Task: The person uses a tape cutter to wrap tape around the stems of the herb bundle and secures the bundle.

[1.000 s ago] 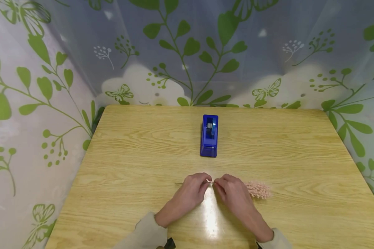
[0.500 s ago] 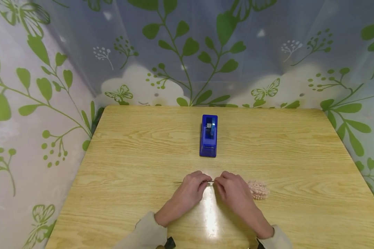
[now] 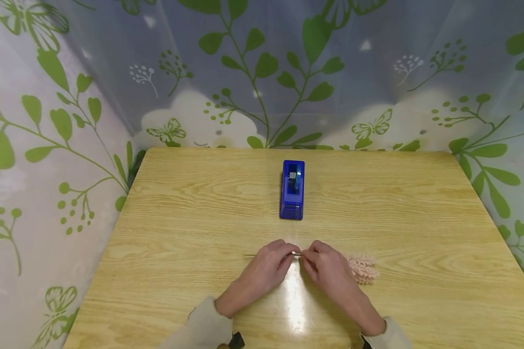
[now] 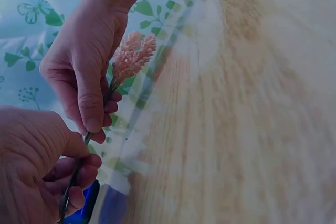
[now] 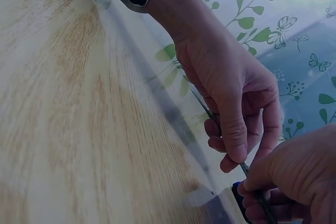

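Both hands hover low over the counter; left hand and right hand fingers pinch the artificial flower stem between them.

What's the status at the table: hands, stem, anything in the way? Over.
Left hand and right hand both pinch the thin stem. Pink flower head lies on the table. Blue tape dispenser stands apart behind; nothing between.

I see blue tape dispenser upright mid-table, wooden table w/ glare patch near edge, leaf-and-butterfly print curtain behind & both sides.
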Action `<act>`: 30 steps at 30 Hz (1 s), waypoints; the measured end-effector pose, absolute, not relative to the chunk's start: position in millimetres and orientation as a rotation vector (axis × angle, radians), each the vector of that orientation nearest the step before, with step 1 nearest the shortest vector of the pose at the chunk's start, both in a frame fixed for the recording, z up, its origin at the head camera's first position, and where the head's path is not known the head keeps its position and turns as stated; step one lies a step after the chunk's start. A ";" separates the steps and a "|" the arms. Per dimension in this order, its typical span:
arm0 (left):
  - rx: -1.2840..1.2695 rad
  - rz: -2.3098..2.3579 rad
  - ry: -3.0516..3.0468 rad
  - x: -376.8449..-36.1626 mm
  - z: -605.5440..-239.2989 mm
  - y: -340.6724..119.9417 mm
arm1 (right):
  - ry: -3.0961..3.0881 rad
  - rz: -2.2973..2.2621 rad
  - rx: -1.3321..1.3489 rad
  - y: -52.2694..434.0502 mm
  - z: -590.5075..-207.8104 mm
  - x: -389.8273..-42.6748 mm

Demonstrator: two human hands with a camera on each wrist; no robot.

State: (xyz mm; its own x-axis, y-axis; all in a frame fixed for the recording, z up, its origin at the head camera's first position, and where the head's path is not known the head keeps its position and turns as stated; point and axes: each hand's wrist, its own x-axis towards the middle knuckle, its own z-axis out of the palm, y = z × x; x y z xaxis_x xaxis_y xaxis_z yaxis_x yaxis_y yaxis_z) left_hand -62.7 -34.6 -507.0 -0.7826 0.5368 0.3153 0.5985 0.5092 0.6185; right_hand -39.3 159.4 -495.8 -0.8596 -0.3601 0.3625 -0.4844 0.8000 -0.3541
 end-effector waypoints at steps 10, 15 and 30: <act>-0.991 -1.272 -2.680 -67.3 -504.0 -35.1 | -2.628 0.610 0.698 158.7 -498.0 -38.7; -0.982 -1.255 -2.687 -67.7 -503.0 -36.1 | -2.803 0.845 0.678 158.6 -495.2 -40.1; -0.947 -1.238 -2.703 -65.5 -504.5 -35.3 | -2.809 0.846 0.739 164.4 -491.7 -50.4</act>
